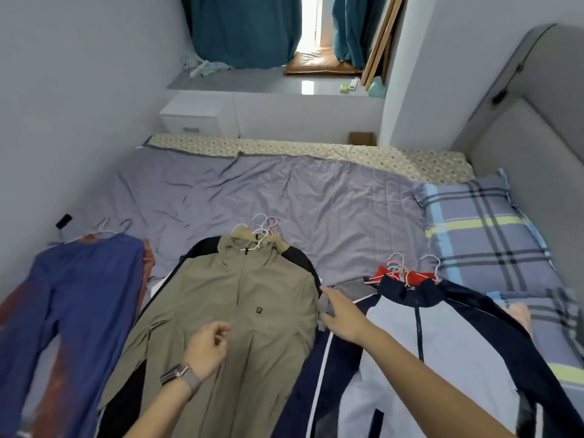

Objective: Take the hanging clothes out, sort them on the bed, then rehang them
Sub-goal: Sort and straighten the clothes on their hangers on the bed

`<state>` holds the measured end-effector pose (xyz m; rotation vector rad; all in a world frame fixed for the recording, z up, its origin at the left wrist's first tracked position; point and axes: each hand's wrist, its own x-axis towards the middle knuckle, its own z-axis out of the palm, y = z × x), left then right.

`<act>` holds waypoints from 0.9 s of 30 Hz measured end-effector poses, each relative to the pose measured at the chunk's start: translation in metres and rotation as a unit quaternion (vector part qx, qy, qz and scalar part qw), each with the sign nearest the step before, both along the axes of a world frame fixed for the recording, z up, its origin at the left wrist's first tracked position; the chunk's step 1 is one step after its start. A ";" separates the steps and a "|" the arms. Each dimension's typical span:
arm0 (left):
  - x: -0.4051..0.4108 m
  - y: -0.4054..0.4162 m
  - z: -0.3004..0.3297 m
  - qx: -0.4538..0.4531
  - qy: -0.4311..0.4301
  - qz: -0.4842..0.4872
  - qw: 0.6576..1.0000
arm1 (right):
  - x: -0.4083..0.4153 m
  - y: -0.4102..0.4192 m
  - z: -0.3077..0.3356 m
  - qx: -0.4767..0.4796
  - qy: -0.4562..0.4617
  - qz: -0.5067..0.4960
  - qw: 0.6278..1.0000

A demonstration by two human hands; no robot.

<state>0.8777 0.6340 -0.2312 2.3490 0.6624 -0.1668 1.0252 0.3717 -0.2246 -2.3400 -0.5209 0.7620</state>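
Three piles of clothes on hangers lie on the bed (316,191). On the left are blue trousers (72,298) over a rust-coloured garment. An olive hooded jacket (240,311) tops the middle pile, with black clothes under it. At the right, a navy and light-blue jacket (442,349) covers red and grey items. My left hand (207,346), with a watch on its wrist, hovers over the olive jacket, fingers loosely curled and holding nothing. My right hand (343,314) is flat between the middle and right piles, fingers spread on a grey garment (350,289).
A plaid pillow (480,235) lies at the right by the padded headboard (537,147). A white nightstand (196,116) stands beyond the bed's far edge, under a window ledge with teal curtains (246,30). A wall runs along the left side.
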 end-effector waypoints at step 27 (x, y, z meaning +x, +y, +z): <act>0.255 0.261 -0.258 0.107 0.236 -0.148 0.954 | 0.031 0.115 -0.119 -0.117 0.053 -0.126 0.984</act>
